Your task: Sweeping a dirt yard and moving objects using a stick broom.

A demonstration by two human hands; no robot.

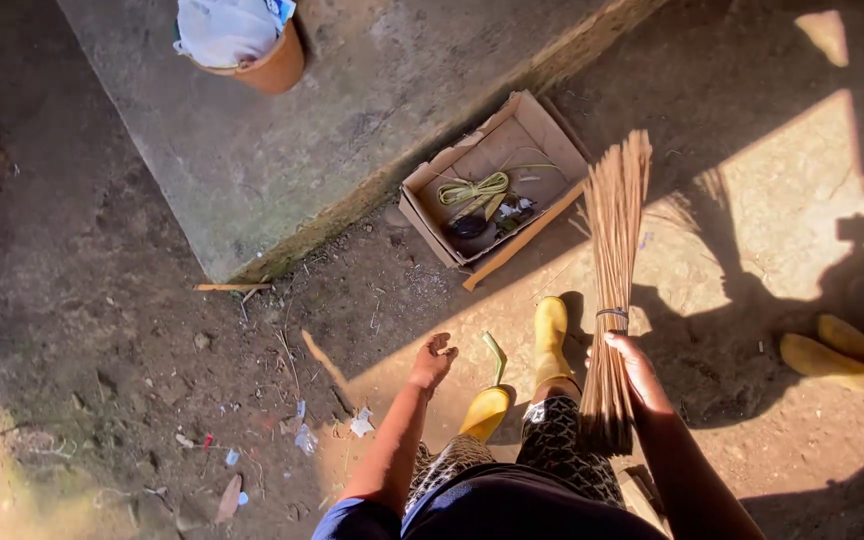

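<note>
My right hand (pixel 637 370) grips a bundle of thin brown sticks, a stick broom (pixel 614 260), near its bound lower end, with the loose tips fanning up and away toward a cardboard box. My left hand (pixel 434 358) hangs free over the dirt ground, fingers loosely curled, holding nothing. Below my hands are my two yellow rubber boots (pixel 550 340), with a green strip lying between them.
An open cardboard box (pixel 422 190) with a coil of green cord (pixel 474 188) and dark items lies against a concrete slab (pixel 252 130). An orange pot with white cloth (pixel 252 50) stands on the slab. Another pair of yellow boots (pixel 842 355) is at right. Litter scraps dot the dirt.
</note>
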